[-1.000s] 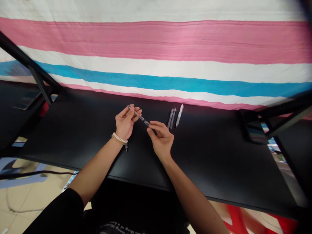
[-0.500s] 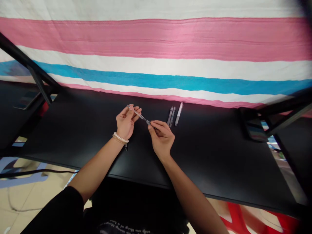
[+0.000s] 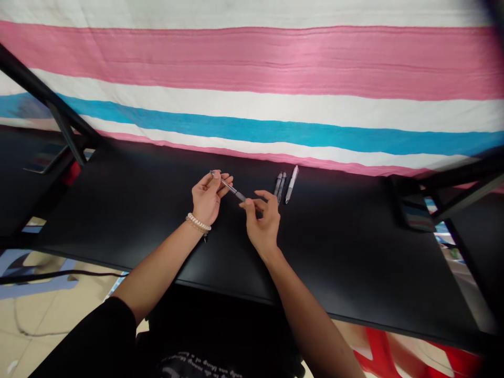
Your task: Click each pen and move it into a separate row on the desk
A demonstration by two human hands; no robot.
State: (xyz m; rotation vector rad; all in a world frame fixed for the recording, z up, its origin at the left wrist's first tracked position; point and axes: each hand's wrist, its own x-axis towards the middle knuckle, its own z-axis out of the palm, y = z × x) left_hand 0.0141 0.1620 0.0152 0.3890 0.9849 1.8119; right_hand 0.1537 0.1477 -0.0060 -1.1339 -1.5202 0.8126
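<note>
A slim pen (image 3: pixel 234 192) with a clear barrel and a greyish grip slants between my hands above the black table. My left hand (image 3: pixel 206 200) holds its upper end between thumb and fingers, palm partly turned up. At the lower end, the thumb and a finger of my right hand (image 3: pixel 264 223) pinch the grip, with the index finger lifted off. The pen's very tip is hidden by those fingers. Beyond my right hand lie two dark pens (image 3: pixel 280 185) side by side, and a white pen (image 3: pixel 292 185) beside them. Under my left wrist a small dark pen end (image 3: pixel 205 239) shows.
The black table (image 3: pixel 338 252) runs up to a striped cloth (image 3: pixel 252 63) at the back. A dark phone-like slab (image 3: pixel 412 205) sits at the right by a black metal frame (image 3: pixel 466 197). A red stool (image 3: pixel 380 352) shows below the front edge.
My right index finger has lifted from the pen and the right fingers have spread somewhat. More of the pen's grip shows. The left hand keeps its hold.
</note>
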